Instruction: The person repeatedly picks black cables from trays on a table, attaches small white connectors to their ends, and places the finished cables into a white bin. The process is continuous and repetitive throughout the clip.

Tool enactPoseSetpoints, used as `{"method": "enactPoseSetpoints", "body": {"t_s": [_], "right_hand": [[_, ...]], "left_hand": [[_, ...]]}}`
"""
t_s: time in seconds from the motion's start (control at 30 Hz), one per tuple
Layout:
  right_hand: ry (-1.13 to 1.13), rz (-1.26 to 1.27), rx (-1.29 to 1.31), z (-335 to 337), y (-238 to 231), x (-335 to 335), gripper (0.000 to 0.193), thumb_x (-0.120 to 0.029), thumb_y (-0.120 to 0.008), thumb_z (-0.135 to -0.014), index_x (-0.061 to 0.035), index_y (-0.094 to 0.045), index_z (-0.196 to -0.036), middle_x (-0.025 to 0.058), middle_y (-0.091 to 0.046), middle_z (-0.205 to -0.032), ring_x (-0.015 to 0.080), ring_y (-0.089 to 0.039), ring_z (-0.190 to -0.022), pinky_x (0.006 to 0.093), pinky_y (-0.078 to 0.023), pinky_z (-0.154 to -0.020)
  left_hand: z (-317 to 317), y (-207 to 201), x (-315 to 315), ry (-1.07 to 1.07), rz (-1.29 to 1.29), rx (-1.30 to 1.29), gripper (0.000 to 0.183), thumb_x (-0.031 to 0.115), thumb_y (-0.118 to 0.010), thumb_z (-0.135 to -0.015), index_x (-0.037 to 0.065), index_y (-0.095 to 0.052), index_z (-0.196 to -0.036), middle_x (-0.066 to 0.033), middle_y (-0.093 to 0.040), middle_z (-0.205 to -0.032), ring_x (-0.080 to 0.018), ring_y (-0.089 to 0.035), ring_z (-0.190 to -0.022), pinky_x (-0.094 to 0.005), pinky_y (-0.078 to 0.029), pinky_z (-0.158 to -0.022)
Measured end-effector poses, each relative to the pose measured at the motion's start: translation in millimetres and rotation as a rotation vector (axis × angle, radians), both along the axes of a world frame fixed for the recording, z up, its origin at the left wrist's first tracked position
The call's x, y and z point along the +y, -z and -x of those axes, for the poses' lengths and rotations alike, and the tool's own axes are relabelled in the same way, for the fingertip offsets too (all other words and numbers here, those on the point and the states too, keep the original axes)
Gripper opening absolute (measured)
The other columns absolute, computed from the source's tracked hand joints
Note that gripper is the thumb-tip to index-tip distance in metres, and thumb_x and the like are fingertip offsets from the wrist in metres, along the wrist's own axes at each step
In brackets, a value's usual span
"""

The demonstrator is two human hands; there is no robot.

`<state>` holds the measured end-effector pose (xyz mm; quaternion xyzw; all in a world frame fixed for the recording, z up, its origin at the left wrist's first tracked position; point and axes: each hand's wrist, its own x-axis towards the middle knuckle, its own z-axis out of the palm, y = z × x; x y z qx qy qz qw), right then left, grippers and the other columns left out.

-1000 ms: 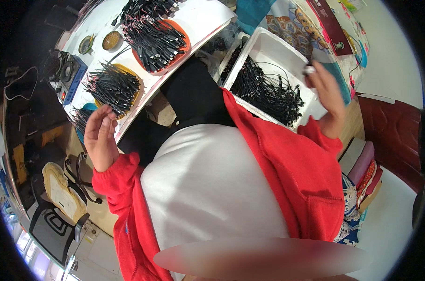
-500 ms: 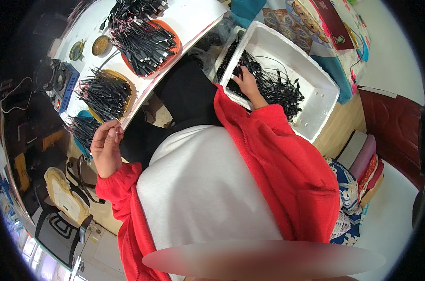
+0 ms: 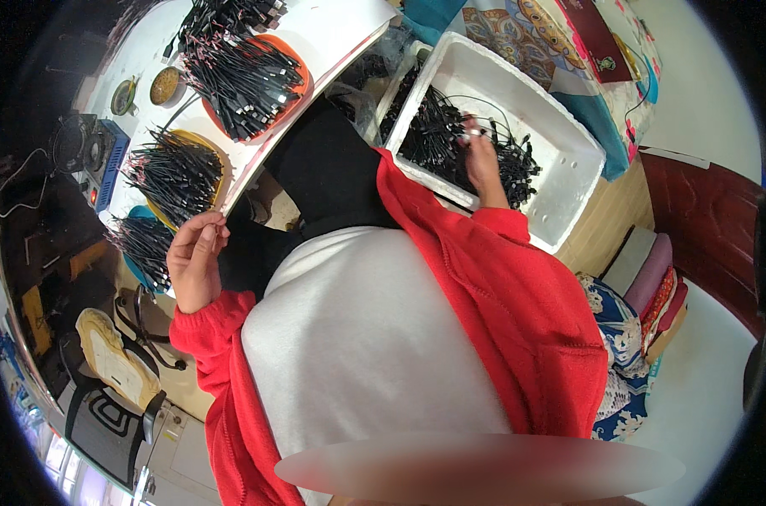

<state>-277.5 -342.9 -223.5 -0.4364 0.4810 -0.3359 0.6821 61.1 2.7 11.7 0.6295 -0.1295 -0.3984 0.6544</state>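
My left hand (image 3: 197, 257) is raised by the near edge of the white table (image 3: 341, 38), its thumb and fingers pinched together; whatever may be between the tips is too small to make out. My right hand (image 3: 481, 164) reaches into a white foam box (image 3: 564, 181), its blurred fingertips among a pile of short black cables (image 3: 433, 135) with plugs on their ends. Whether those fingers grip a cable is unclear. Bundles of similar cables fill an orange bowl (image 3: 301, 80), a yellow bowl (image 3: 221, 160) and a blue bowl (image 3: 134, 268), the last two close to my left hand.
A small dish (image 3: 165, 86) of brownish stuff and a green round container (image 3: 123, 97) stand on the table beside a blue boxed device (image 3: 113, 164). A patterned cloth (image 3: 518, 38) lies beyond the foam box. An office chair (image 3: 104, 422) stands at lower left, folded textiles (image 3: 653, 287) at right.
My right hand has shifted right across the cables inside the foam box, its wrist now more upright. My left hand stays pinched in nearly the same place. The whole view has shifted slightly.
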Motion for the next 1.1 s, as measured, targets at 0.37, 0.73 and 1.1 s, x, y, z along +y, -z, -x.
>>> {"method": "enactPoseSetpoints", "body": {"t_s": [0.37,0.73,1.1], "right_hand": [[-0.42,0.152,0.496,84,-99,-44,0.028,-0.029,-0.04,-0.099,-0.0053,-0.054,-0.105,0.0017,-0.056,-0.079,0.0096,-0.047,-0.063,0.0223,-0.037,-0.055],[-1.137,0.61,1.146,-60,3,21,0.03,-0.015,-0.057,-0.082,-0.0062,-0.047,-0.109,0.024,-0.06,-0.097,0.0421,-0.059,-0.092,0.0479,-0.047,-0.082],[-0.806,1.012,0.713,-74,10,-46,0.018,-0.014,-0.055,-0.081,0.0025,-0.06,-0.078,0.0226,-0.056,-0.082,0.0396,-0.055,-0.084,0.0473,-0.044,-0.076]], "left_hand": [[4,8,-8,0.062,-0.024,0.041,0.018,0.007,-0.056,-0.09,-0.003,-0.062,-0.104,-0.0071,-0.062,-0.096,-0.0134,-0.057,-0.081,-0.0233,-0.045,-0.074],[3,10,0,0.025,-0.022,0.031,0.018,0.007,-0.056,-0.09,-0.002,-0.062,-0.103,-0.0071,-0.062,-0.096,-0.0136,-0.057,-0.081,-0.0234,-0.045,-0.073],[-4,-2,23,-0.213,-0.115,-0.038,0.018,0.007,-0.054,-0.09,-0.003,-0.062,-0.103,-0.0059,-0.063,-0.091,-0.0116,-0.057,-0.079,-0.0235,-0.044,-0.072]]}}
